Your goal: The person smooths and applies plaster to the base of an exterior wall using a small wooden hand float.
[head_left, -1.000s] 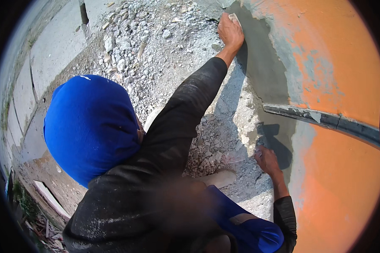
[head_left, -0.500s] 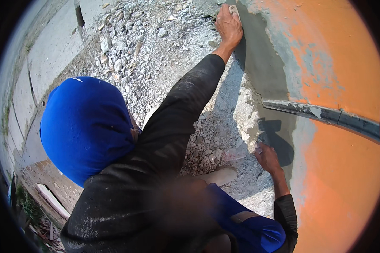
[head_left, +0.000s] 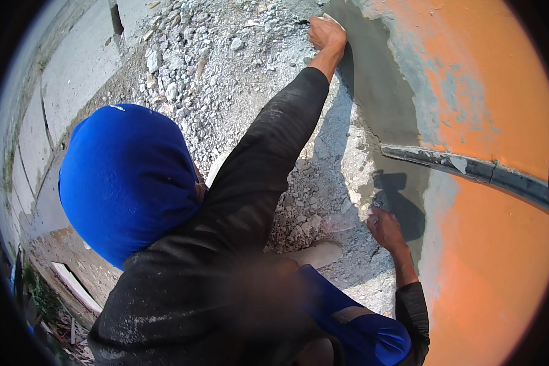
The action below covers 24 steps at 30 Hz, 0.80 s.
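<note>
My left hand [head_left: 327, 34] is stretched far forward at the foot of the wall. Its fingers close around a pale flat piece [head_left: 333, 22], of which only a thin edge shows; its kind cannot be made out. Beside it runs a band of wet grey mortar [head_left: 384, 85] along the base of the orange wall [head_left: 488, 280]. Nearer to me, my right hand [head_left: 385, 229] is low by the mortar's edge with its fingers curled in. Whatever it may hold is hidden by the fingers.
A dark pipe [head_left: 463, 165] juts from the wall between my hands. Loose grey rubble [head_left: 189, 67] covers the ground left of the mortar. My blue-covered knees [head_left: 128, 183] rise at the left and bottom. Concrete slabs [head_left: 73, 73] lie at the far left.
My left hand has turned at the wrist and shifted slightly left and nearer; less of the pale piece shows. My right hand stays in almost the same place.
</note>
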### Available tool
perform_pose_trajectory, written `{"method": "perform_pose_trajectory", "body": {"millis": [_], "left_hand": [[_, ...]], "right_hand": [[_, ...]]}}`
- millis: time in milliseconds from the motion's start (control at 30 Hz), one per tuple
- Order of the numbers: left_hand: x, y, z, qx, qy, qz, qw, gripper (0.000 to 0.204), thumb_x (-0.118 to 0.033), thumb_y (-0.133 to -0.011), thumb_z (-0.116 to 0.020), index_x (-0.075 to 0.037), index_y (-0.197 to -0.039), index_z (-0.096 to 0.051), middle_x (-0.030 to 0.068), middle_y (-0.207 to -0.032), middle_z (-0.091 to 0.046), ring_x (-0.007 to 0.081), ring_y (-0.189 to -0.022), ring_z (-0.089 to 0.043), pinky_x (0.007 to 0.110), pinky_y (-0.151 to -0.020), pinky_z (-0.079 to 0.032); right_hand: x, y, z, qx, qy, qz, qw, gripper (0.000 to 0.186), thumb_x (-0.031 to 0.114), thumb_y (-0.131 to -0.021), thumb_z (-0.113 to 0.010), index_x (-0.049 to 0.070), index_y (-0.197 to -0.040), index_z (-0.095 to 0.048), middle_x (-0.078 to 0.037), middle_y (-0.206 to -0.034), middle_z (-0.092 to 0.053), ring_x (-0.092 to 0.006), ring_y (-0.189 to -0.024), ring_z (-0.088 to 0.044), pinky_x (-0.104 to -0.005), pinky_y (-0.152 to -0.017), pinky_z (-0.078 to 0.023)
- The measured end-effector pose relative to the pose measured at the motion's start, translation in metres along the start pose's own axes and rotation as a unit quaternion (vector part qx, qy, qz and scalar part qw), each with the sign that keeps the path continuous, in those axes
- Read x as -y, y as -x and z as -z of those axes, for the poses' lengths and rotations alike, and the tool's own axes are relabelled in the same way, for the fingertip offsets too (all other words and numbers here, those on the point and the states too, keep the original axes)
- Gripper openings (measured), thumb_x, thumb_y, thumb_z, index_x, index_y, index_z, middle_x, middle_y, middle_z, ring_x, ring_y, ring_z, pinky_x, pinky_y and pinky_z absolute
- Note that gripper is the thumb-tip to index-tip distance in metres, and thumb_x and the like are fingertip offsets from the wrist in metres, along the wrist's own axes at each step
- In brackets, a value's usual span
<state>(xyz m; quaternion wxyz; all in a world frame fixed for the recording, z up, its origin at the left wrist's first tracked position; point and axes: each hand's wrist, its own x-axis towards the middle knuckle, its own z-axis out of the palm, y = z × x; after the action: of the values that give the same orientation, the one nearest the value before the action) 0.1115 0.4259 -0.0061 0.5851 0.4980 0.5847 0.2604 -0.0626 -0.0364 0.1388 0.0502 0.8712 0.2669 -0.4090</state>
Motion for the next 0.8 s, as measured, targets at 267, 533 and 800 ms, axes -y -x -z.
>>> {"method": "perform_pose_trajectory", "body": {"millis": [267,533,800], "left_hand": [[-0.004,0.015,-0.009,-0.046,0.012,0.071,0.996,0.019,-0.015,-0.103,-0.065,0.002,-0.111,-0.059,0.0286,-0.105,-0.074,0.0512,-0.105,-0.072,0.061,-0.092,-0.054],[-0.003,0.046,-0.003,-0.051,0.020,-0.157,0.986,0.022,-0.017,-0.100,-0.064,0.000,-0.112,-0.056,0.0272,-0.104,-0.073,0.0514,-0.104,-0.069,0.060,-0.089,-0.050],[0.023,0.077,0.013,0.010,-0.001,-0.237,0.971,0.020,-0.012,-0.101,-0.060,-0.001,-0.116,-0.053,0.0283,-0.106,-0.071,0.0523,-0.103,-0.069,0.062,-0.088,-0.050]], "right_hand": [[-0.010,-0.005,0.006,-0.025,-0.029,0.004,0.999,0.025,0.018,-0.097,-0.070,0.007,-0.119,-0.069,-0.024,-0.105,-0.075,-0.0519,-0.100,-0.069,-0.0581,-0.091,-0.054],[-0.019,0.003,-0.009,-0.014,-0.048,-0.008,0.999,0.026,0.018,-0.096,-0.072,0.005,-0.118,-0.068,-0.025,-0.103,-0.075,-0.0518,-0.102,-0.069,-0.0580,-0.086,-0.054],[-0.021,0.002,-0.007,-0.028,-0.066,-0.013,0.997,0.026,0.017,-0.096,-0.072,0.005,-0.118,-0.069,-0.024,-0.105,-0.076,-0.0516,-0.101,-0.069,-0.0569,-0.089,-0.054]]}}
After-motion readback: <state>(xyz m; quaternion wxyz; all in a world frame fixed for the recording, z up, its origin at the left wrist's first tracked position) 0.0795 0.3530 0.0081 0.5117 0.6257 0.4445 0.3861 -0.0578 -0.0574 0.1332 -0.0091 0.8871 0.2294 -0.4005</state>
